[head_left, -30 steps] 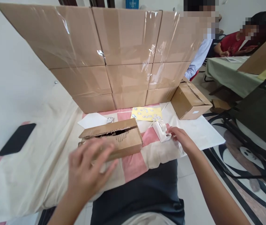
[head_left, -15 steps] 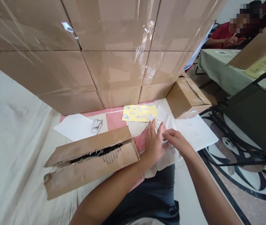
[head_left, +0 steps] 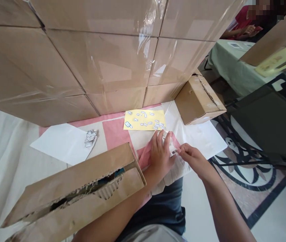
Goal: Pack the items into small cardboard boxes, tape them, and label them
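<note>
My left hand [head_left: 160, 153] lies over the cloth with its fingers stretched out and a little apart, resting on a small white piece of paper [head_left: 170, 145] with some dark print. Just to its right, the thumb and fingertips of my right hand [head_left: 192, 157] pinch the near right edge of that piece. Parts of the paper are hidden under my left hand. Beyond my fingertips lies a yellow card [head_left: 146, 118] with several small white cut-outs scattered over it, some bunched at its near right corner.
A torn-topped cardboard box [head_left: 80, 198] stands at my left. Behind it are a white sheet [head_left: 59, 143] and a heap of paper cut-outs [head_left: 90, 138]. Taped stacked boxes [head_left: 117, 67] wall the back; another box [head_left: 200, 97] and a white sheet [head_left: 209, 137] are right. A person [head_left: 243, 28] sits beyond.
My view has tilted down and shifted, so the near box looks larger. My hands stay at the small paper; its printed part shows more between them now.
</note>
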### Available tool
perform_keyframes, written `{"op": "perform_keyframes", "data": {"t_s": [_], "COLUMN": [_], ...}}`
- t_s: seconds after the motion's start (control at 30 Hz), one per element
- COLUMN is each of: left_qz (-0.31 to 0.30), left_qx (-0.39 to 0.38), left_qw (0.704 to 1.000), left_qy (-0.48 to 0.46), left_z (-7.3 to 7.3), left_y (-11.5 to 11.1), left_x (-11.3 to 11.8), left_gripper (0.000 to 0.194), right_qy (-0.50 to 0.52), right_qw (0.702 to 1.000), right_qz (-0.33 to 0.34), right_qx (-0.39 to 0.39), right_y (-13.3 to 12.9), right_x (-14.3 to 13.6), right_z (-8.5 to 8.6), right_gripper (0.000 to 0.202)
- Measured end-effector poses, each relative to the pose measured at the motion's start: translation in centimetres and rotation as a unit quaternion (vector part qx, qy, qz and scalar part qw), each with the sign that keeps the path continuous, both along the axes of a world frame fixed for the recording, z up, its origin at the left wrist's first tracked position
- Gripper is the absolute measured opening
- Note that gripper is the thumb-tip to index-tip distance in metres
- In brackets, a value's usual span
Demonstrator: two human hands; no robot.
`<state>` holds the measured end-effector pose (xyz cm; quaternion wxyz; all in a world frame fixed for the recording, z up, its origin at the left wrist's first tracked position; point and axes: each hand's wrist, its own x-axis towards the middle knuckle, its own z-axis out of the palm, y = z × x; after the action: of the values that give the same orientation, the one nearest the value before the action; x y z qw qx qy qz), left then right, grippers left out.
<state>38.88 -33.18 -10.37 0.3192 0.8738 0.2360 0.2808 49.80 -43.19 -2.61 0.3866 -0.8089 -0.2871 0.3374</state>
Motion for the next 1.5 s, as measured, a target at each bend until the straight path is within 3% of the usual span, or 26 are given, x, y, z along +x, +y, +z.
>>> {"op": "perform_keyframes", "data": {"t_s": [0.33,0.77,1.27,1.5], "left_qz": [0.006,0.013,0.034,0.044], "left_qx": [-0.005,-0.003,0.033,0.05], "left_qw": [1.0,1.0,0.999,0.998], "left_qy": [0.005,0.008,0.003,0.017], "left_z": [0.4,0.5,0.7,0.9], "left_y": [0.0,0.0,0.0,0.0], "left_x": [-0.2,-0.2,-0.2,-0.3], "left_gripper": [0.091,0.083,0.079,0.083], "right_qy": [0.056,-0.104,-0.174,-0.198], "right_qw": [0.997,0.994,0.981,0.973], "right_qz": [-0.027,0.02,0.033,0.036], "right_qx": [-0.039,0.037,0.08,0.109], "right_y": [-2.0,-1.7,-1.9,-2.4], "right_x": [-1.4,-1.4,-1.9,-1.9], "right_z": [-1.0,-4.7,-5.2,-6.1], "right_gripper": [0.057,0.045,0.031,0.035]}}
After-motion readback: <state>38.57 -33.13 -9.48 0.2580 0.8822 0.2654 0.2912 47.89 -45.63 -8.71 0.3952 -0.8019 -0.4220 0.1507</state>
